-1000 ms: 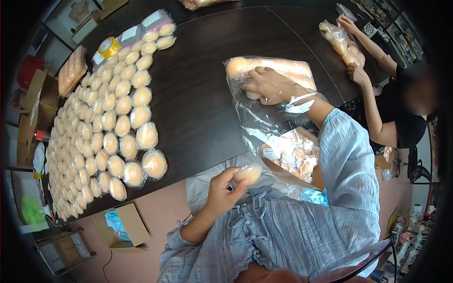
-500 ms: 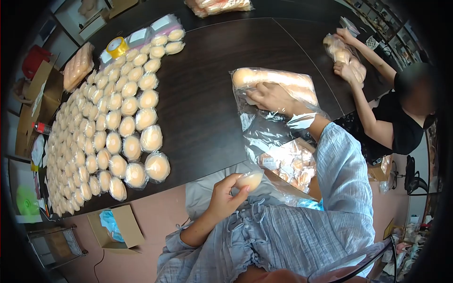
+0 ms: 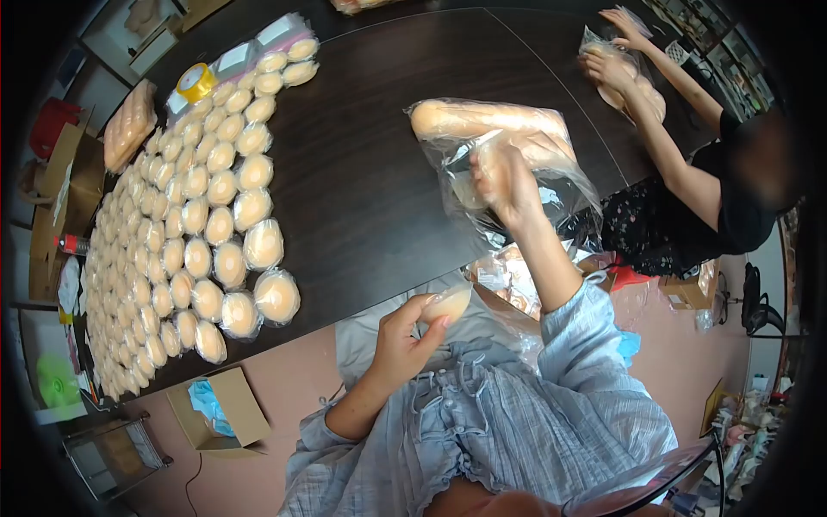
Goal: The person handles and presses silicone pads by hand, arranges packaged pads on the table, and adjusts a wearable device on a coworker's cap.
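Observation:
My left hand holds a beige cup-shaped pad between thumb and fingers, just off the table's front edge. My right hand is closed on another pale beige pad, partly hidden by the fingers and blurred. It is over the front part of a large clear plastic bag, in which a long row of stacked beige pads lies. To the left, many round beige pads in clear wrappers cover the dark table in close rows.
A yellow tape roll and a bag of pads lie at the back left. Below the table edge is a carton of small wrapped packets. Another person handles a bag of pads at right. An open box sits on the floor.
My right hand has come out of the bag's mouth toward me, a pale pad now in its fingers. The left hand stays nearly in place with its pad. The other person's hands have shifted.

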A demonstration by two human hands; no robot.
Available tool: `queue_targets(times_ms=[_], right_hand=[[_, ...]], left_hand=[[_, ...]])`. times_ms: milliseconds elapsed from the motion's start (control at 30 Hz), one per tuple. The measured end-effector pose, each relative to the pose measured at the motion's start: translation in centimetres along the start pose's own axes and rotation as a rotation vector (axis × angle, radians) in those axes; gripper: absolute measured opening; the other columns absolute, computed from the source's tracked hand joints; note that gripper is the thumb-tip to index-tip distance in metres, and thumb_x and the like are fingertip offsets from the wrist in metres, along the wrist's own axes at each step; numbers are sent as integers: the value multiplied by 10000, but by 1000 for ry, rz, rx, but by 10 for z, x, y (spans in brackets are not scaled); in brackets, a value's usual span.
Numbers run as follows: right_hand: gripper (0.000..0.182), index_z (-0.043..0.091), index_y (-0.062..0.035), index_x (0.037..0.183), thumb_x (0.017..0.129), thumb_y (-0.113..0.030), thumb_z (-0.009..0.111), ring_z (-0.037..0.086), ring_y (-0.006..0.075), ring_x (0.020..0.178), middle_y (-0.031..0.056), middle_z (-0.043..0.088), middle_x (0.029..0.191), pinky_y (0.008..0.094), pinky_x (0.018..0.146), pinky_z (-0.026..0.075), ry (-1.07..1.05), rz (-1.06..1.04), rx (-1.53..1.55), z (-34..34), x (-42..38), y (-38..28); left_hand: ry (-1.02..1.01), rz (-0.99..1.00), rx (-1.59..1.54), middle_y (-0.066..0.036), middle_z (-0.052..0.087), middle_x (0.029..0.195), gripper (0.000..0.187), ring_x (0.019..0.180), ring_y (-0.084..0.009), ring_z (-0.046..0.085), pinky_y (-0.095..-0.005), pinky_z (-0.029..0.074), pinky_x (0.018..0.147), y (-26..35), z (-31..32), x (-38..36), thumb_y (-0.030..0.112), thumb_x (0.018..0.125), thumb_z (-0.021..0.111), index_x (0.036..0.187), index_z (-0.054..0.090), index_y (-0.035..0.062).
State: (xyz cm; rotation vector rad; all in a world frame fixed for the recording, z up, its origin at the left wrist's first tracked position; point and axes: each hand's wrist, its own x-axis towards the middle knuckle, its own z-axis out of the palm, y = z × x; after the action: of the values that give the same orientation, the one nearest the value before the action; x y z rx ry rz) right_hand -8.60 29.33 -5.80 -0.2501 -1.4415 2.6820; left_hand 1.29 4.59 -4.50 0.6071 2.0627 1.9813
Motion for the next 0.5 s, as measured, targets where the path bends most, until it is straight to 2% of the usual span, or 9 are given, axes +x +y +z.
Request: queue_targets(times_ms=[67,100,233,267,400,500], right_hand=[[443,461,1,1193,877,-294,556,589,258,790,187,587,1034,356,735,517,-48,282,738,1,-17,-4],[443,461,1,1193,877,-294,556,589,258,790,187,587,1034,356,735,517,-40,278,739,5,-28,-6],[465,432,33,1231,903,-287,511,578,249,952,161,566,1087,331,816,504,24,357,737,35,-80,-6],[465,432,33,1231,903,-287,511,578,249,952,161,566,1087,331,816,504,34,364,748,40,-89,-2],[347,460,-13,1177,922,-247,487,594,285,969,200,567,1050,377,792,526,94,312,708,64,-113,15],[319,451,-14,1179,928,-209,475,589,276,983,190,564,1055,365,798,524,67,283,733,75,-117,23]], left_hand=[[27,14,6,-72,649,814,308,652,-157,565,-249,460,625,1,2,2,13,731,655,1026,575,-29],[19,11,2,-72,649,814,308,652,-157,565,-249,460,625,5,3,5,13,731,655,1026,575,-29],[293,210,154,-84,653,911,269,707,-161,588,-247,468,656,37,-1,16,16,741,654,1003,598,-5],[287,196,160,-84,653,911,269,707,-161,588,-247,468,656,36,-2,17,16,741,654,1003,598,-5],[103,399,502,-113,624,1046,254,773,-167,599,-243,471,693,33,-12,18,-3,712,661,962,619,5],[74,470,678,-121,619,1061,249,768,-167,595,-242,473,697,39,-6,23,-3,688,671,933,625,-2]])
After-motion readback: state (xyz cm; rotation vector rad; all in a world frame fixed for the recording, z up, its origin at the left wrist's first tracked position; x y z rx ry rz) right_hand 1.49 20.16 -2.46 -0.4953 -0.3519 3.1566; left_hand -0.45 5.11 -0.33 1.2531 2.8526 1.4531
